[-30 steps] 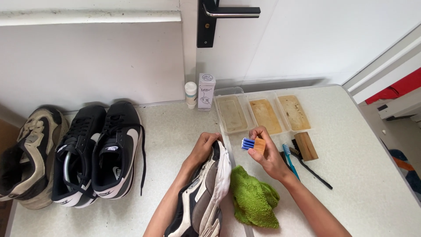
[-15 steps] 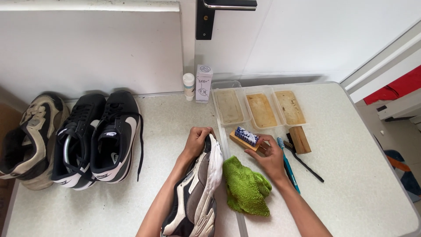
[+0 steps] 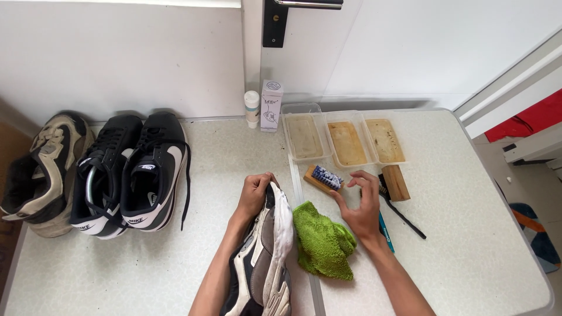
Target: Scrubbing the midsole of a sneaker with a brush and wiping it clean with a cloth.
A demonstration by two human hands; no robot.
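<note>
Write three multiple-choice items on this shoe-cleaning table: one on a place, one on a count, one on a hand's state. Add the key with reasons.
1. Where does the green cloth lie?
A. Inside a tray
B. On the table, between the held sneaker and the right hand
C. On top of the black sneakers

2. How many clear plastic trays stand in a row near the wall?
A. Two
B. Three
C. Five

3. What is the state of the right hand?
A. Open, holding nothing, just beside the wooden brush with blue-and-white bristles
B. Closed round the small white bottle
C. Tucked inside a shoe

Key: B, the cloth rests on the tabletop between shoe and hand; B, three trays sit side by side; A, the fingers are spread over the table and the brush lies free beside them, while the left hand grips the sneaker.
</note>
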